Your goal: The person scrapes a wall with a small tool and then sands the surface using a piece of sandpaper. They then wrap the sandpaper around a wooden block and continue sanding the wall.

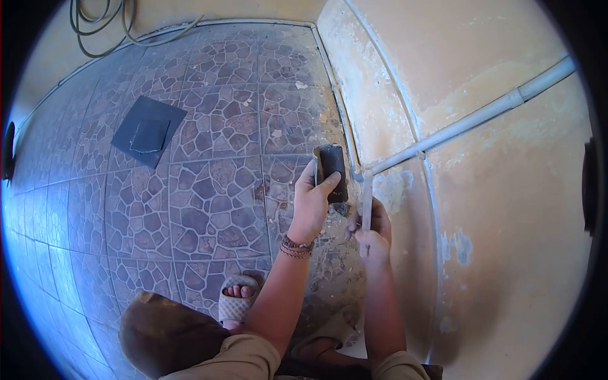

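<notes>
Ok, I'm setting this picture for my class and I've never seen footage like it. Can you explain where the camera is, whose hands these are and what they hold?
There is no machine here: a person wears one camera on the head, looking forward and down; its wide lens bends the edges. The two bare arms rising from the bottom are that person's own. The left hand grips a dark block close to the wall. The right hand is closed around a thin upright pipe, which meets a longer white pipe slanting across the wall. Below is a tiled floor with a stone pattern. On it lie a dark square sheet and, at the far edge, a looped cable. The person's sandalled feet show near the bottom.
</notes>
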### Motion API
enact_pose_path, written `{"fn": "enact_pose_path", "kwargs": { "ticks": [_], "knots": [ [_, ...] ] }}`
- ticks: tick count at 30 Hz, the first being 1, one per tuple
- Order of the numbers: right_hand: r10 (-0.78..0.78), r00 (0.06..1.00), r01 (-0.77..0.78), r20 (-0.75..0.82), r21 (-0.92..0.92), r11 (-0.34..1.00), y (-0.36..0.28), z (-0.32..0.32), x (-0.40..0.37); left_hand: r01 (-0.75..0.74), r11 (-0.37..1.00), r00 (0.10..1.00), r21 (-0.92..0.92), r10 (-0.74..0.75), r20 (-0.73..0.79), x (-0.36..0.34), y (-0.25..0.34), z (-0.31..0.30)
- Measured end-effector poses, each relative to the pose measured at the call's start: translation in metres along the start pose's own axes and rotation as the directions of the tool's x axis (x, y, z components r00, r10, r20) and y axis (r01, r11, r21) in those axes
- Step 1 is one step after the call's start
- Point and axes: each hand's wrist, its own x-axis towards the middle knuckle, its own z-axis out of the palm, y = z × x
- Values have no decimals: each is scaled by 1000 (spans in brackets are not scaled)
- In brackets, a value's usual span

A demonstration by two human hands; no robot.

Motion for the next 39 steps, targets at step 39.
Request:
{"fn": "enact_pose_path", "kwargs": {
  "ticks": [39],
  "knots": [
    [-569, 809, 233, 149, -969, 77, -20, 12, 5, 172, 984, 947, 46, -178, 267, -12, -20, 27]
  ]
}}
